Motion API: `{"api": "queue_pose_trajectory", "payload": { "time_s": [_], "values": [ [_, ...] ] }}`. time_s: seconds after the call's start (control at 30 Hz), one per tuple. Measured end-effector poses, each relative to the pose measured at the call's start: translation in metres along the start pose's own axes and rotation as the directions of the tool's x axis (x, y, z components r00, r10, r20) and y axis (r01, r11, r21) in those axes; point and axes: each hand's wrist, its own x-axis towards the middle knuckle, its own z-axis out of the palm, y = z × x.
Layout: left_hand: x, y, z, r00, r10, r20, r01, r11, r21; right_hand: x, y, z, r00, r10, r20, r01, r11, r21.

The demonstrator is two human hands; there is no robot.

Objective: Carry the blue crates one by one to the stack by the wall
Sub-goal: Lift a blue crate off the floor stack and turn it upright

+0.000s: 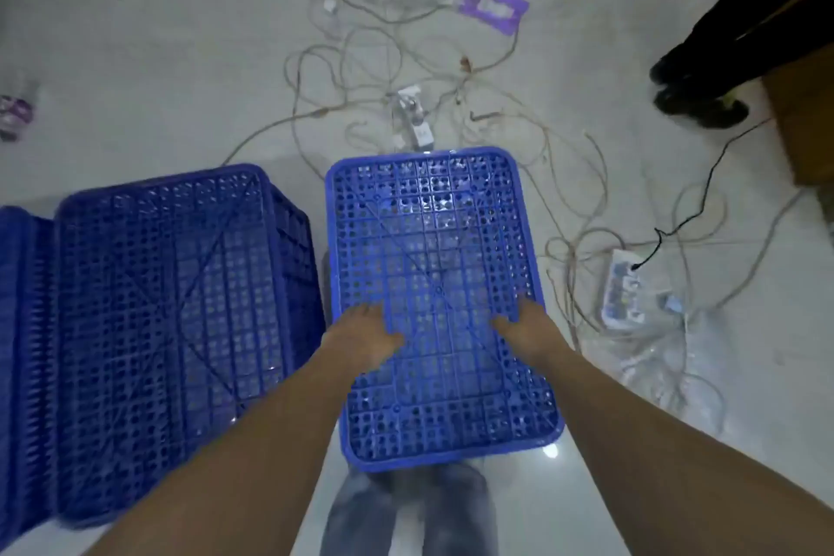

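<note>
Looking down from the head camera, a blue crate (433, 284) sits upside down in the centre of view, its perforated, grid-patterned base facing up. Its long axis runs away from the person, from near their legs toward the tangle of cables farther out on the floor; the short sides are at the near and far ends. It hangs or rests over the pale floor (158, 59), and whether it touches the floor cannot be told.

Both bare forearms reach forward from the bottom corners of the view. The left hand (361, 336) lies palm down on the crate's left part, fingers straight and spread, thumb pointing inward. The right hand (525, 327) lies palm down near the right edge, fingers extended, thumb pointing inward. Neither hand curls around anything; both rest flat and open on the base.

Just beside the crate on the left stands a stack of blue crates (180, 330), also base up, with another blue crate edge at the far left border. Pale cables (361, 72) sprawl beyond, with a white power strip (625, 289) to the right. A second person's dark shoes (699, 104) stand at upper right, beside a brown box (803, 126).
</note>
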Motion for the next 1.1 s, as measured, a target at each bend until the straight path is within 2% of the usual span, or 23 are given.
{"api": "queue_pose_trajectory", "payload": {
  "time_s": [0.13, 0.37, 0.43, 0.57, 0.67, 0.9, 1.1],
  "values": [
    [0.053, 0.0, 0.037, 0.997, -0.077, -0.019, 0.077, 0.997, -0.001, 0.056, 0.054, 0.008, 0.997, 0.054, -0.052, -0.052, 0.998, 0.041],
    [0.12, 0.008, 0.095, 0.977, -0.156, -0.147, 0.153, 0.988, -0.031, 0.129, 0.118, 0.011, 0.988, 0.094, -0.124, -0.089, 0.995, 0.049],
    [0.129, 0.01, 0.113, 0.964, -0.184, -0.192, 0.18, 0.983, -0.035, 0.142, 0.123, 0.014, 0.983, 0.12, -0.136, -0.103, 0.987, 0.127],
    [0.141, 0.012, 0.135, 0.905, -0.201, -0.375, 0.23, 0.973, 0.035, 0.169, 0.123, 0.021, 0.966, 0.142, -0.216, -0.073, 0.951, 0.301],
    [0.147, 0.01, 0.138, 0.897, -0.2, -0.395, 0.23, 0.973, 0.031, 0.182, 0.122, 0.023, 0.94, 0.171, -0.296, -0.039, 0.914, 0.405],
    [0.144, 0.003, 0.134, 0.923, -0.193, -0.334, 0.185, 0.981, -0.055, 0.174, 0.117, 0.011, 0.932, 0.168, -0.321, -0.057, 0.943, 0.329],
    [0.129, -0.018, 0.114, 0.946, -0.214, -0.245, 0.115, 0.925, -0.362, 0.131, 0.108, 0.014, 0.904, 0.016, -0.428, 0.115, 0.953, 0.279]
  ]
}}
